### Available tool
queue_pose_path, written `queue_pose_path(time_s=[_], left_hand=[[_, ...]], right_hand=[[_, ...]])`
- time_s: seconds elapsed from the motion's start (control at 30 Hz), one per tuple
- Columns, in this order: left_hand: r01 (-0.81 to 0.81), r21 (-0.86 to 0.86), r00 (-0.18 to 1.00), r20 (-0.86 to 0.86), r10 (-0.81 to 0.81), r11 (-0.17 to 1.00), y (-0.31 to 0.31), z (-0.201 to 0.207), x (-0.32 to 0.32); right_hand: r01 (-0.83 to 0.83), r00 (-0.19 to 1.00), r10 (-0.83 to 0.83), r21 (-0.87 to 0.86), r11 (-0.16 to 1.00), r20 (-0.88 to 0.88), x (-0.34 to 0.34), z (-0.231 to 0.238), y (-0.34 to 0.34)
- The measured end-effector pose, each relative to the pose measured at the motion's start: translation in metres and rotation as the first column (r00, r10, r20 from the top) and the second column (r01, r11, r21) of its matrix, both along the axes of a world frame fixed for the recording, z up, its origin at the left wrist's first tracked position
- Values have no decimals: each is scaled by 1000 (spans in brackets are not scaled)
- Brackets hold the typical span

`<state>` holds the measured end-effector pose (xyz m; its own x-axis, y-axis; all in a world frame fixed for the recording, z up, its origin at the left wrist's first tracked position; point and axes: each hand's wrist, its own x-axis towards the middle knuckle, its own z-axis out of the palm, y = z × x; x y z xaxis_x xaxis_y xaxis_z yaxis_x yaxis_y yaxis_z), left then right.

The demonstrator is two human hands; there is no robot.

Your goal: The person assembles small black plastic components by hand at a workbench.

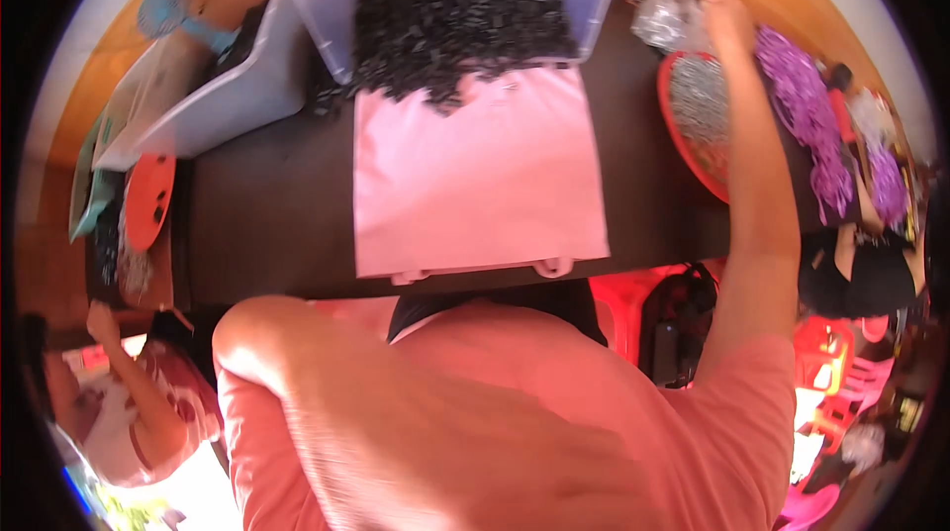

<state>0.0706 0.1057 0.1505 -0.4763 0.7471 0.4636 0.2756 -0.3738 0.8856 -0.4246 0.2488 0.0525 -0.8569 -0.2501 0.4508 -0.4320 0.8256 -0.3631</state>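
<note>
My right arm stretches far forward over a red oval tray (669,120) heaped with small silvery metal pieces. My right hand (727,21) is beyond it, at the edge of a crumpled clear plastic bag (668,18). Its fingers look curled, and what they hold is hidden. My left arm is bent across my chest, large and blurred; the left hand (584,477) is close up, its fingers smeared. A pink sheet or flat bag with small loops (480,175) lies before me. Over its far edge spill small black pieces (460,21) from a tipped clear bin (322,21).
On the left stand a greyish plastic bin (228,110), a blue handheld fan (163,9) and an orange plate (150,199). Purple strands (807,105) lie at the right. Other people sit at the left and right; red chairs (826,353) stand behind on the right.
</note>
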Motion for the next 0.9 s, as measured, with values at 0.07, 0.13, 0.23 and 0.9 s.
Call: queue_pose_path(time_s=[0.07,0.13,0.23,0.9], left_hand=[[67,-44,991,115,-62,997,2,-5,5],[134,110,985,93,-144,985,8,-6,-10],[330,-1,927,189,-324,944,10,-11,-28],[-848,-286,35,-871,491,-447,-147,-130,-121]], right_hand=[[-77,985,67,-57,995,-158,-17,-5,42],[-115,984,57,-355,928,-168,17,2,26],[-323,946,226,-685,653,-231,120,32,6],[-317,446,827,-803,504,343,260,-27,-100]])
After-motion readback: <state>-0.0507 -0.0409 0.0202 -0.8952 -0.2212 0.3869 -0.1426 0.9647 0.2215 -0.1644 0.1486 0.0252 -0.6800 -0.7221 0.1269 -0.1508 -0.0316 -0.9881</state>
